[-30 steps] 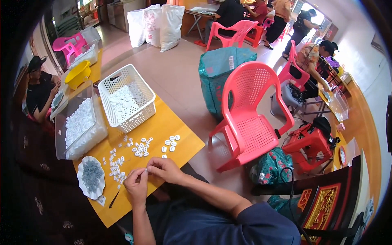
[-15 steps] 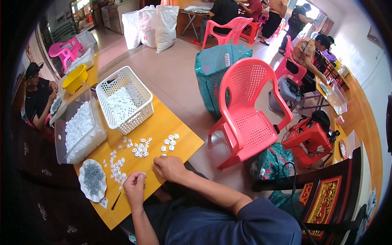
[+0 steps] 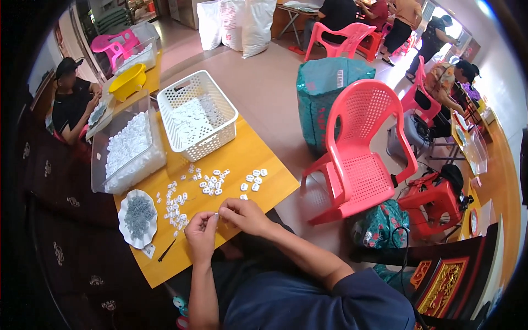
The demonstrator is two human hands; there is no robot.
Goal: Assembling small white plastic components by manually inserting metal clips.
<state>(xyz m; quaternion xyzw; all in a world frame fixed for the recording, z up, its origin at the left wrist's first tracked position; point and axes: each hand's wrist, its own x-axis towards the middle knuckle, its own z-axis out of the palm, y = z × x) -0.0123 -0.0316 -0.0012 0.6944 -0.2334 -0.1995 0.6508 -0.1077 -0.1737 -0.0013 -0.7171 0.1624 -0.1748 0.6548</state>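
In L hand [image 3: 201, 234], small whitish pc [image 3: 215, 216], detail unclear, is sitting pinched btwn thumb + finger; R hand [image 3: 245, 216] is resting mostly curled just beside, can't tell its hold; white dark-marked tiles [image 3: 207, 190] are lying beyond on wood table [image 3: 254, 153].

You are wearing a dark navy top [image 3: 264, 305], its plain cloth creasing in soft folds across your front. Its short right sleeve [image 3: 368, 291] is ending near the elbow, leaving your right forearm [image 3: 305, 250] bare. Your left forearm [image 3: 204, 291] is showing bare too, and very dark cloth [image 3: 247, 267] is covering your lap.
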